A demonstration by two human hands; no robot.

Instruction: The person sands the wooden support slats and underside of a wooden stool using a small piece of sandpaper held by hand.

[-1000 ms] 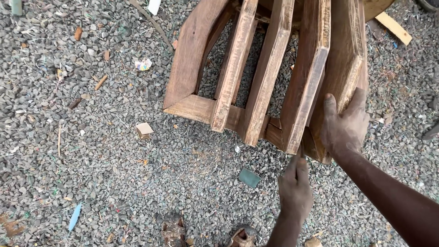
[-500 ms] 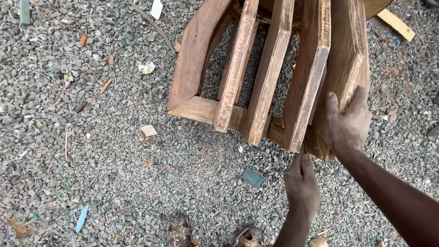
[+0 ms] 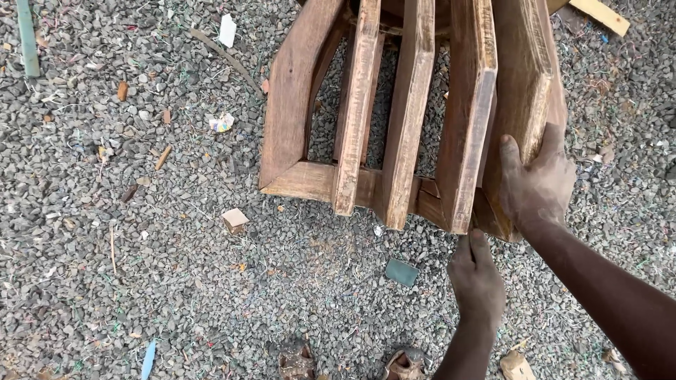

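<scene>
I am looking down at a wooden frame (image 3: 415, 119) that is standing on the gravel (image 3: 176, 281) in the upper middle and right of my view. Its long axis is running up and away from me, with the near end resting on the stones and the far end leaving the top of the view. The slats are pointing the same way, lying side by side and fanning slightly outward toward me. The wood is looking brown, worn and dusty, with a wide angled board on the left, three narrower slats in the middle, a broad board on the right, and a cross rail joining them at the near end.

Going left to right over the ground: a green rod (image 3: 27, 39) is lying at the far left, a white scrap (image 3: 227, 30) near the top, a small wood block (image 3: 235, 220) just left of the frame's near corner, and a dark flat chip (image 3: 402, 271) lying in front of the frame.

My left hand (image 3: 477, 281) is reaching up under the near end of the frame, its fingers touching the bottom of the right slat; I cannot tell how far they are curled. My right hand (image 3: 539, 184) is gripping the edge of the right board, fingers wrapped around it. Nothing is lying between my hands and the frame.
</scene>
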